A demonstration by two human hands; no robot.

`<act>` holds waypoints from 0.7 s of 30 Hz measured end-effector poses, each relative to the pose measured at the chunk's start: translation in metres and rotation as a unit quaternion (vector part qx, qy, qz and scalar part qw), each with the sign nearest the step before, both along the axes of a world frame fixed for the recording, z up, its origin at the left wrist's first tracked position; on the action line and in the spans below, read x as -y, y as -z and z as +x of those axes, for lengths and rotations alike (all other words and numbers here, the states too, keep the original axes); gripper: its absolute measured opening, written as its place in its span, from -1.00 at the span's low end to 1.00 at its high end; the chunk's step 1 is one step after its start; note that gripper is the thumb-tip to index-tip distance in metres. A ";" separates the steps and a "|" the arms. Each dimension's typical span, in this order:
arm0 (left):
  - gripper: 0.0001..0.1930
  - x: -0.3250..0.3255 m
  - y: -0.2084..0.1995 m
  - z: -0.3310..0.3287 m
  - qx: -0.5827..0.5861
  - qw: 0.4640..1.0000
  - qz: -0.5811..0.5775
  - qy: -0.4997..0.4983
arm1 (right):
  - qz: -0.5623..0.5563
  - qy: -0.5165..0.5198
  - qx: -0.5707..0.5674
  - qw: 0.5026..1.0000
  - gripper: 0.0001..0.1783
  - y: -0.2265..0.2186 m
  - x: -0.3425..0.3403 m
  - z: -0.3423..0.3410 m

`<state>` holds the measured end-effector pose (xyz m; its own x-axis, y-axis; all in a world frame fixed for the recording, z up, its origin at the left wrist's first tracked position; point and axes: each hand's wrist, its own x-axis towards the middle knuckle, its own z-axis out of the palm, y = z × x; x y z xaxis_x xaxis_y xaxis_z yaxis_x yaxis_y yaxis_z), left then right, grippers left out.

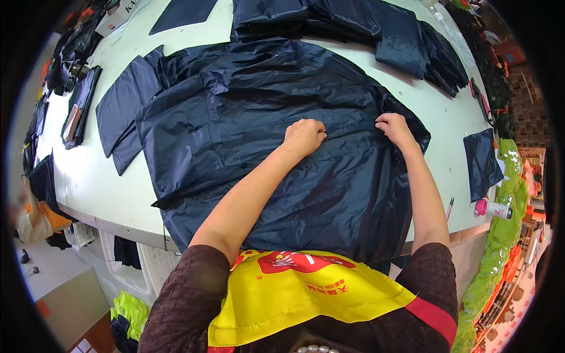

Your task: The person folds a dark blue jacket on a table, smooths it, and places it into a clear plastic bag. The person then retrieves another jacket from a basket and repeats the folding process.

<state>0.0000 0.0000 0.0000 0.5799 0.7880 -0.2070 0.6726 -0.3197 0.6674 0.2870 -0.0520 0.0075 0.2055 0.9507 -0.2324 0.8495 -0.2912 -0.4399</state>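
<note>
A large dark navy garment (253, 129) of thin, shiny cloth lies spread and wrinkled over the table, its lower part hanging past the near edge toward me. Near its middle my left hand (304, 138) is closed with curled fingers on the cloth; the fingertips are partly hidden. Farther right, my right hand (395, 129) pinches the same cloth close to the garment's right side. Folded navy cloth pieces (126, 106) lie against its left side.
Piled navy garments (353, 29) lie along the table's far side. Dark folded cloth (79, 112) sits at far left, a dark pouch-like piece (482, 165) at right. A pink-capped bottle (494, 209) lies by the white table's (438, 132) right edge, beside bright green material (500, 247).
</note>
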 end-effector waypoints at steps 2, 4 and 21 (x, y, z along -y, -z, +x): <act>-0.78 0.001 0.004 0.006 0.001 1.000 0.018 -0.021 | -0.075 0.085 -0.073 0.991 -0.79 -0.015 -0.003 -0.002; -0.79 -0.005 0.004 0.005 -0.015 1.000 0.016 -0.006 | -0.097 0.097 -0.072 0.988 -0.80 -0.016 -0.010 -0.004; -0.78 -0.023 0.014 0.014 -0.109 0.988 -0.103 -0.024 | -0.171 0.065 -0.089 0.979 -0.80 0.009 -0.030 0.029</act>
<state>0.0144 0.0232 -0.0138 0.4672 0.7416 -0.4815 0.8186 -0.1569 0.5526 0.3160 -0.0224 -0.0011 0.2465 0.7796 -0.5757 0.7142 -0.5477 -0.4358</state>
